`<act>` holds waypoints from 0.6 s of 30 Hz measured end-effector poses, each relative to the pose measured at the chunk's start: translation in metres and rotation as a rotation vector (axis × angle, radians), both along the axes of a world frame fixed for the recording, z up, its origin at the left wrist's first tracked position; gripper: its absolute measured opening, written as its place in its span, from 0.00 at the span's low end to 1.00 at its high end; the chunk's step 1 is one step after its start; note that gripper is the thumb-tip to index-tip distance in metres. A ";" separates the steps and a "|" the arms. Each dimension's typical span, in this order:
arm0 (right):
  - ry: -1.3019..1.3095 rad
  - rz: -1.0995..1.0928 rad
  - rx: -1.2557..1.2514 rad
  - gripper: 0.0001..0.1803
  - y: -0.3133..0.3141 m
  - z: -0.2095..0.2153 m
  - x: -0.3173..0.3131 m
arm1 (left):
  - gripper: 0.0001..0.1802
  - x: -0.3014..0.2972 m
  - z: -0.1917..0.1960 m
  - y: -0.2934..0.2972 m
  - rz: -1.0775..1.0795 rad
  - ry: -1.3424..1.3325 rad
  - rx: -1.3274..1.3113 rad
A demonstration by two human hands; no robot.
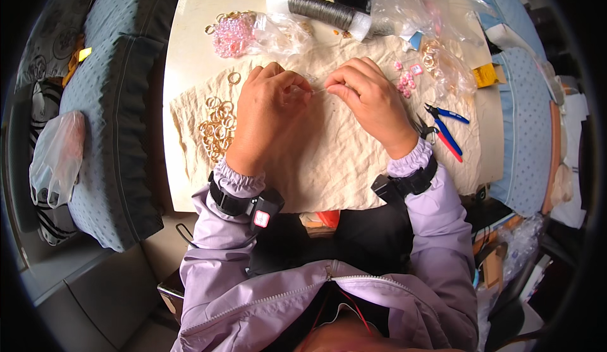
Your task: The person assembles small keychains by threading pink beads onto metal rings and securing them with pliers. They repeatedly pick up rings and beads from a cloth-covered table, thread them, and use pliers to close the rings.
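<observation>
Gold rings (217, 126) lie heaped on the left part of a beige cloth (354, 162) that covers the pale counter (190, 48), with one loose ring (234, 78) just above the heap. Behind them sits a bag of pink beads (232, 34), and further right a spool of grey wire (322, 12) lies on its side near clear bags (404, 4).

The left hand (269, 115) is curled, fingertips pinched together at its upper right. The right hand (373, 102) is curled too, its thumb and forefinger pinched toward the left. Between the two pinches runs what looks like a thin wire (319, 88), held just above the cloth; it is too fine to tell whether a bead or ring is on it. So both hands are closed on that small piece, at the middle of the cloth.

To do this well, I judge the grip should stay close to the working point on both sides, so the wire does not bow or kink. Keeping the work low over the cloth means anything dropped stays put instead of rolling off.

Right of the right hand lie a few pink beads (404, 83), a bag of rings (442, 64), and pliers (446, 131) with blue and red handles, within easy reach.
</observation>
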State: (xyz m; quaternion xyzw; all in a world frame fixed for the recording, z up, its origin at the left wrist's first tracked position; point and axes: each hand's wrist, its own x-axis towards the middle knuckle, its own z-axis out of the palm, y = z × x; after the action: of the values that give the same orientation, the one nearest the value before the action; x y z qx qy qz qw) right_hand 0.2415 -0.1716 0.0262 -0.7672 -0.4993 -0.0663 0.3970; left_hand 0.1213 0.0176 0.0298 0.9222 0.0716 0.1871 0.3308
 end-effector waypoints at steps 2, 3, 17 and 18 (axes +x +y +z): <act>-0.012 -0.001 0.006 0.07 0.000 0.001 0.000 | 0.10 0.001 -0.001 -0.001 -0.001 -0.005 -0.019; -0.015 0.000 0.009 0.07 0.000 0.001 -0.001 | 0.09 0.001 -0.001 -0.001 -0.001 -0.007 -0.029; -0.010 -0.020 -0.013 0.06 -0.001 -0.001 -0.001 | 0.08 0.004 -0.002 -0.002 -0.019 -0.020 -0.036; -0.015 -0.023 -0.022 0.06 -0.001 -0.001 -0.001 | 0.08 0.004 -0.002 -0.002 -0.019 -0.018 -0.032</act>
State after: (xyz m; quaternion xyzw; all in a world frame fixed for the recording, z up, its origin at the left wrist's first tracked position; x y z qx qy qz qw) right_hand 0.2400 -0.1724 0.0250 -0.7768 -0.4939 -0.0712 0.3842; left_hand 0.1255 0.0152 0.0280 0.9156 0.0631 0.1912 0.3480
